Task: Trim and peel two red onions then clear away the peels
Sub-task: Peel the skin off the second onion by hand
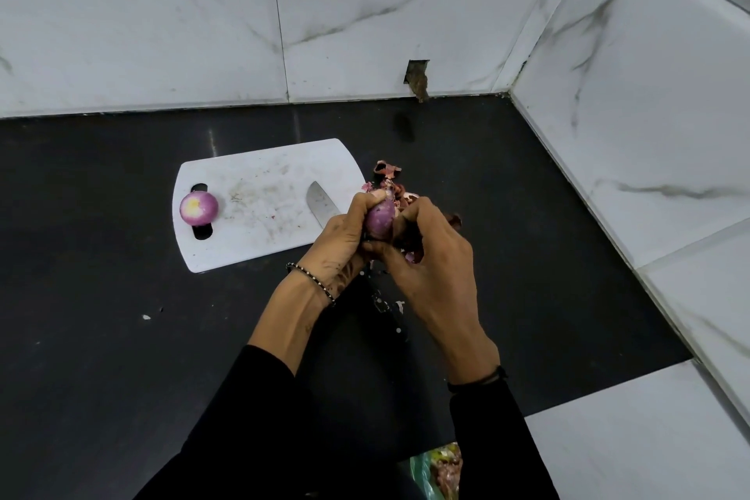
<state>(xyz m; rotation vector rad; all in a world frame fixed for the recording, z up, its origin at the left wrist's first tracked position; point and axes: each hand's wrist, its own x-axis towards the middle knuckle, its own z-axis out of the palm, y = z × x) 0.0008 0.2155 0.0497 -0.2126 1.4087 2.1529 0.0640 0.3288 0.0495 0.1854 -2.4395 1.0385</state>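
Left hand (341, 242), one: fingers curled round the second red onion (380, 220), which it holds above the black counter (101, 337), just off the near right corner of the cutting board (259, 191). Right hand (432, 260), one: thumb and curled fingers pinch a strip of dark skin (408, 240) at that onion's right side. Red onions, two in all: the one in hand shows smooth purple flesh; the peeled onion (199, 208) sits at the left end of the board, over its handle slot, pale cut end up. Cutting board, one, white and scuffed. Knife (322, 202), one, with its blade flat on the board's right part and its handle hidden behind the left hand. Peels (387, 170), one loose heap on the counter just right of the board, beyond the hands. Wristbands, two: a beaded bracelet (311, 279) on the left, a dark band (479, 378) on the right. Bag of scraps (440, 471), one, at the near edge. Marble-tiled walls (365, 12) stand far and right.
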